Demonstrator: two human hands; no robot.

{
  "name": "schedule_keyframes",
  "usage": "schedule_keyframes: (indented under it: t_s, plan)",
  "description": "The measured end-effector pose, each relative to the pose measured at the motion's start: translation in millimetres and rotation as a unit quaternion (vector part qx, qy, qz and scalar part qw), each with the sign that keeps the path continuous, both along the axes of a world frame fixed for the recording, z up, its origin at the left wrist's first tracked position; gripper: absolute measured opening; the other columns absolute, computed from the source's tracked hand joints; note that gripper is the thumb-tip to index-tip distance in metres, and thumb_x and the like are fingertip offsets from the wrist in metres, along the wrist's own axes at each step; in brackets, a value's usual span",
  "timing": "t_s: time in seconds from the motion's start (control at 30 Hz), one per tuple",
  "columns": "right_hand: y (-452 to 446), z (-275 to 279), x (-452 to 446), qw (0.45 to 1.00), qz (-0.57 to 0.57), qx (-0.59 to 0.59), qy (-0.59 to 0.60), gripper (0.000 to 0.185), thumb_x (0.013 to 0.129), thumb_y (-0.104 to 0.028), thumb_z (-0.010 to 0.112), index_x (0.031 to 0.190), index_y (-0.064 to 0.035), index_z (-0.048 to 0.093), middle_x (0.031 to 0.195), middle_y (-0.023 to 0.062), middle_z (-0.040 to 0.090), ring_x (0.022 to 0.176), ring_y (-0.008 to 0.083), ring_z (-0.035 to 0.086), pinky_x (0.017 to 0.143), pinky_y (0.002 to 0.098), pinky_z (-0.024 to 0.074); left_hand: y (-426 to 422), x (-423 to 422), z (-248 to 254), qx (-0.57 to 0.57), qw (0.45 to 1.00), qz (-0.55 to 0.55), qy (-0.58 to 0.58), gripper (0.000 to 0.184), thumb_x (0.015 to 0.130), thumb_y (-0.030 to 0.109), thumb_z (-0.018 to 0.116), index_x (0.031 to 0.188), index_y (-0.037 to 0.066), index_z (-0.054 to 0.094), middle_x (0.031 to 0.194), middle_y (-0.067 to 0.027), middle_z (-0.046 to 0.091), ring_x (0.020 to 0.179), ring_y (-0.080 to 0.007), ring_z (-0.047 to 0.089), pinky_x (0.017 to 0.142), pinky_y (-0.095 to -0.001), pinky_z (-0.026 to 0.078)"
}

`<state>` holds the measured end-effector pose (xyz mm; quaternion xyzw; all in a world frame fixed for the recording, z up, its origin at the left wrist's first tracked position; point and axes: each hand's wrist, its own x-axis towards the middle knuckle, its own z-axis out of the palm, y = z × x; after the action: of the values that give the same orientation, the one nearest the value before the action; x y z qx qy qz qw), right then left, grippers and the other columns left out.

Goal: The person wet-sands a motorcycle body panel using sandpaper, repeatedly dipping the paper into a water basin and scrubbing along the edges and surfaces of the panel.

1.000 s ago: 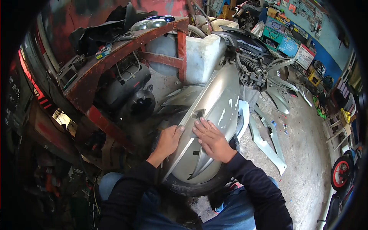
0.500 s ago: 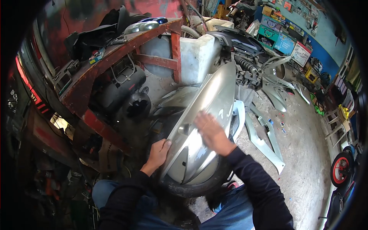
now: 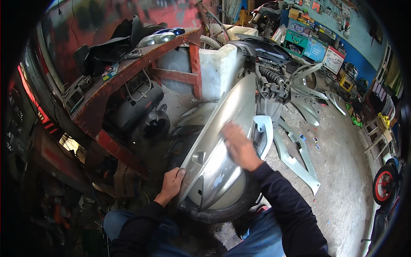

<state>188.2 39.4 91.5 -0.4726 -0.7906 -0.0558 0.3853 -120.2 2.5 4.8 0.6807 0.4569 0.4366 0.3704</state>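
Note:
A long silver motorcycle body panel (image 3: 231,110) slants across the middle of the head view, resting over a black tyre (image 3: 218,215). Its lower part has bare, lighter patches. My left hand (image 3: 171,184) is closed round the panel's left edge, thumb on top. My right hand (image 3: 240,145) lies flat on the panel's upper face, fingers stretched out and blurred by motion. Whether anything is under that palm is hidden.
A red workbench (image 3: 177,77) stands at the left, with a black tank (image 3: 136,96) beneath it. Pale loose panels (image 3: 295,160) lie on the concrete floor (image 3: 338,167) at right. Behind are a shock absorber (image 3: 272,75) and a white block (image 3: 216,68).
My right hand stays on the panel, shifted slightly within the view. The panel's top end appears a little lower and further left. My left hand keeps its grip, slightly lower in view.

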Motion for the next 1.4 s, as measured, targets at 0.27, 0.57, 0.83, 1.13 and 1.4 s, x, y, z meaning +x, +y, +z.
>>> schedule_keyframes:
  t_s: [0.27, 0.57, 0.83, 1.13, 1.4]
  plan:
    - [-11, -3, -18, 0.998, 0.067, -0.008, 0.013, 0.041, 0.094, -0.01, 0.054, 0.134, 0.0014, 0.055, 0.142, 0.0259, 0.049, 0.139, 0.0415, 0.039, 0.116, 0.0491, 0.0297, -1, 7, 9, 0.012, 0.999, 0.002, 0.033, 0.035, 0.099, 0.023, 0.058, 0.078, -0.004, 0.052, 0.061, -0.0115, 0.037, 0.061, -0.009, 0.035, 0.052, -0.0328, 0.035]
    - [-21, -4, -25, 0.988, 0.141, -0.055, -0.036, 0.041, 0.095, -0.007, 0.052, 0.135, 0.0, 0.055, 0.141, 0.0233, 0.051, 0.14, 0.0407, 0.038, 0.117, 0.0493, 0.028, 4, 15, 16, 0.004, 0.999, 0.019, 0.046, 0.036, 0.1, 0.022, 0.058, 0.075, -0.003, 0.052, 0.06, -0.0069, 0.037, 0.064, -0.0058, 0.035, 0.053, -0.0303, 0.034]
    - [-23, -23, -33, 0.996, 0.077, -0.045, -0.004, 0.041, 0.097, -0.011, 0.052, 0.137, 0.0014, 0.054, 0.147, 0.0237, 0.045, 0.142, 0.0426, 0.034, 0.118, 0.0494, 0.0248, 10, 21, 17, -0.02, 0.998, 0.028, 0.044, 0.034, 0.1, 0.022, 0.058, 0.077, -0.003, 0.053, 0.062, -0.0075, 0.04, 0.065, -0.007, 0.036, 0.056, -0.0307, 0.036]
    - [-11, -13, -18, 0.997, 0.044, -0.017, 0.057, 0.039, 0.098, -0.011, 0.051, 0.135, 0.0016, 0.053, 0.146, 0.0235, 0.046, 0.143, 0.0404, 0.035, 0.118, 0.0445, 0.0263, 16, 27, 20, -0.003, 0.997, 0.03, 0.069, 0.037, 0.099, 0.029, 0.057, 0.082, -0.004, 0.056, 0.064, -0.0201, 0.049, 0.058, -0.0185, 0.039, 0.056, -0.0379, 0.039]
    - [37, -9, 39, 0.919, -0.174, -0.037, 0.351, 0.035, 0.101, -0.017, 0.052, 0.131, -0.0021, 0.061, 0.147, 0.0231, 0.047, 0.138, 0.0357, 0.042, 0.113, 0.037, 0.0332, 12, 35, 7, 0.0, 0.999, 0.002, 0.042, 0.038, 0.101, 0.028, 0.055, 0.081, -0.004, 0.055, 0.065, -0.02, 0.051, 0.057, -0.0217, 0.046, 0.057, -0.0398, 0.041]
